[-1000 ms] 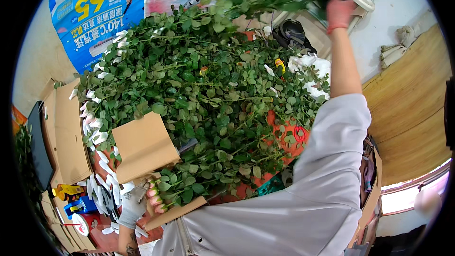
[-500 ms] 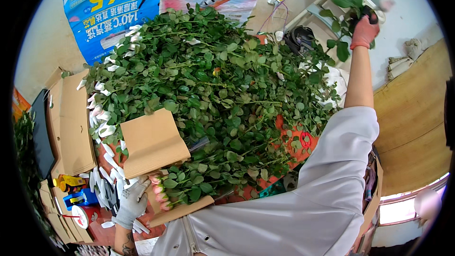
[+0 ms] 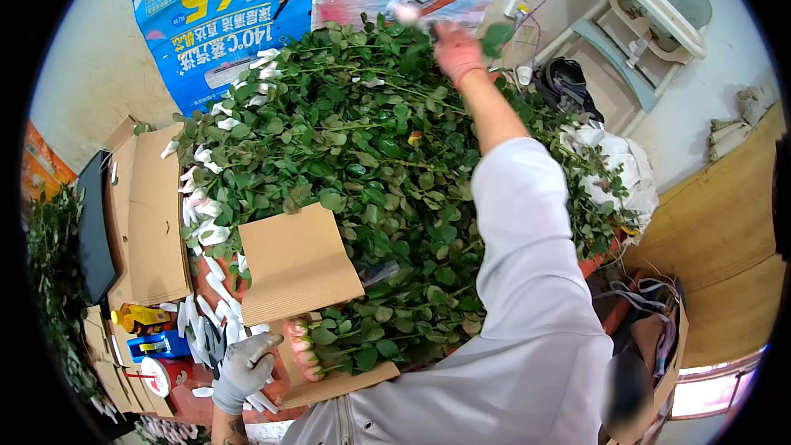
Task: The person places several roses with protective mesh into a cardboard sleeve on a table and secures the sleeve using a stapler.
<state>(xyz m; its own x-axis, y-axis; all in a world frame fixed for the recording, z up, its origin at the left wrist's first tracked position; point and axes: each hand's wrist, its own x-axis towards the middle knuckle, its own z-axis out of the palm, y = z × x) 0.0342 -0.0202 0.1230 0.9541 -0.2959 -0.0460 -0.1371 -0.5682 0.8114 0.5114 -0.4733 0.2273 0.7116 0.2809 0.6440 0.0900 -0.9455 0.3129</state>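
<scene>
My right hand [image 3: 460, 51], in a pinkish-red glove and blurred by motion, is closed on a rose stem above the far side of a big heap of leafy roses [image 3: 387, 128]. The rose's pale bloom [image 3: 404, 12] is smeared at the left of the hand, with leaves to the right. My left hand [image 3: 245, 369], in a whitish work glove, is low at the left with curled fingers; what they hold, if anything, I cannot make out. Beside it lie loose white sleeves [image 3: 221, 287] and a row of pink roses [image 3: 303, 349] on corrugated cardboard [image 3: 342, 385].
A folded cardboard sheet [image 3: 297, 259] lies on the stems. At left are stacked cardboard [image 3: 152, 214], a yellow bottle [image 3: 142, 318], a blue tape dispenser [image 3: 158, 344] and a red-and-white cup [image 3: 156, 377]. A high chair [image 3: 651, 12] stands back right; an open box [image 3: 671, 354] is near right.
My right hand has swung left from beside the high chair to over the heap's far side, carrying the rose. My left hand stays by the white sleeves; the whole view has shifted slightly.
</scene>
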